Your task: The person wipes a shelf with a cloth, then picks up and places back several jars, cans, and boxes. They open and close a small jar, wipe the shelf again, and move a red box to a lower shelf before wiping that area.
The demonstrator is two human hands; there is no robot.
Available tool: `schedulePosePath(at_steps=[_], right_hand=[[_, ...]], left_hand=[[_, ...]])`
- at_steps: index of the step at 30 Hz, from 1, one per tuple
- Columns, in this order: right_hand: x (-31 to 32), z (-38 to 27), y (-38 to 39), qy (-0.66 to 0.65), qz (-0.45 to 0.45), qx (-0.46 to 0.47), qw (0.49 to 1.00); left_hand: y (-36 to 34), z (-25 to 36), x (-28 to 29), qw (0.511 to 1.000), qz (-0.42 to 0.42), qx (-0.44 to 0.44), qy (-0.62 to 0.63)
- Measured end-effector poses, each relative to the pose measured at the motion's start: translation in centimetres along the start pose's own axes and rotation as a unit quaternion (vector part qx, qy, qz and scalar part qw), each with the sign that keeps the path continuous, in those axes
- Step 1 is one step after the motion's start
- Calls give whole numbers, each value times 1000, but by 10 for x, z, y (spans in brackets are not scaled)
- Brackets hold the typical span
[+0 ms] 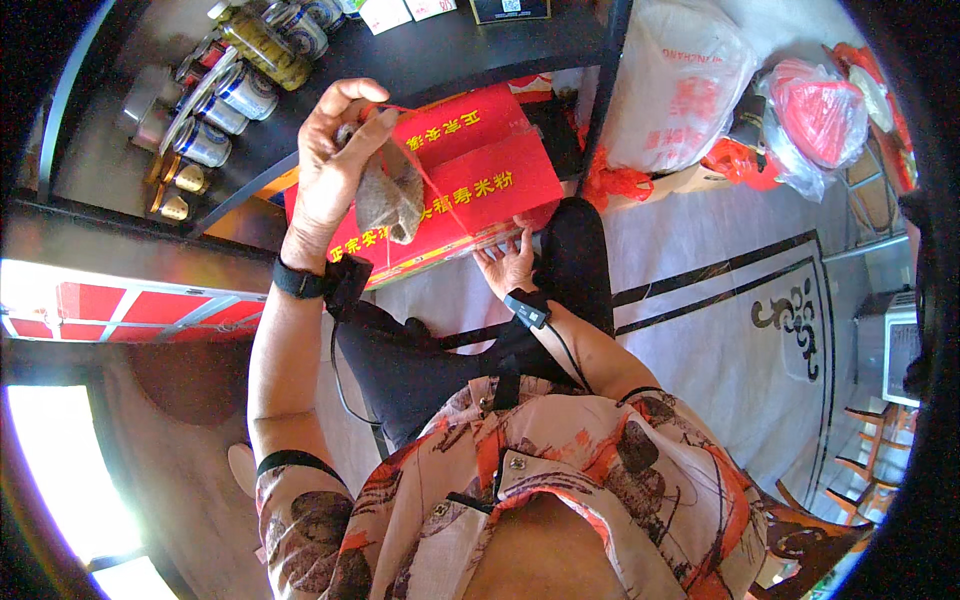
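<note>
My left hand [338,165] is raised over a red cardboard box [490,150], its fingers closed on a grey-brown cloth [392,198]. The cloth hangs down in front of the box's left part. A thin red string [435,183] runs across the box and up toward the same hand; whether the fingers pinch it too, I cannot tell. My right hand [508,265] grips the near edge of the box at its right end, fingers somewhat spread. Yellow lettering covers the box, which sits at the front of a dark shelf, above my knees.
On the dark shelf [400,52] at upper left stand several cans [245,90] and a jar of green contents [262,48]. A large white plastic bag [680,85] and a pink bundle in clear plastic [818,115] lie at upper right. Patterned floor tiles [700,340] stretch to the right.
</note>
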State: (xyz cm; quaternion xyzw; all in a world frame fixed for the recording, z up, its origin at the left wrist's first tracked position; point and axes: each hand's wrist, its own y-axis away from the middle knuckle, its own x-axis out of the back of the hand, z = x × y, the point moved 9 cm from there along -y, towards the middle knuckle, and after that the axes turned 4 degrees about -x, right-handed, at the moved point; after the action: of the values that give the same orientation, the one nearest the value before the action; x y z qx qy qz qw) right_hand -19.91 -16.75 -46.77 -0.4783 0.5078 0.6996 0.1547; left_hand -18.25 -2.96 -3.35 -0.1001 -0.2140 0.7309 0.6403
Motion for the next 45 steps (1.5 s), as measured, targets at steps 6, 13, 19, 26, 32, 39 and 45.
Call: schedulePosePath(at_steps=[6,13,19,26,32,39,45], right_hand=[[-13,5,17,111,-28,-24,993],[-16,-3,17,137,-26,-16,990],[-16,-4,20,168,-38,-26,985],[-13,2,15,178,-41,-22,983],[-5,5,10,168,-13,-25,985],[-14,6,18,216,-52,-25,975],[3,3,11,219,-1,-18,976]], left_hand=[[12,-3,7,988,-30,21,-153],[79,39,76,868,118,55,-479],[160,47,81,935,66,254,-238],[214,27,146,838,65,340,-421],[235,63,193,853,327,240,-328],[181,80,182,863,450,51,-225],[128,-6,95,846,97,27,-524]])
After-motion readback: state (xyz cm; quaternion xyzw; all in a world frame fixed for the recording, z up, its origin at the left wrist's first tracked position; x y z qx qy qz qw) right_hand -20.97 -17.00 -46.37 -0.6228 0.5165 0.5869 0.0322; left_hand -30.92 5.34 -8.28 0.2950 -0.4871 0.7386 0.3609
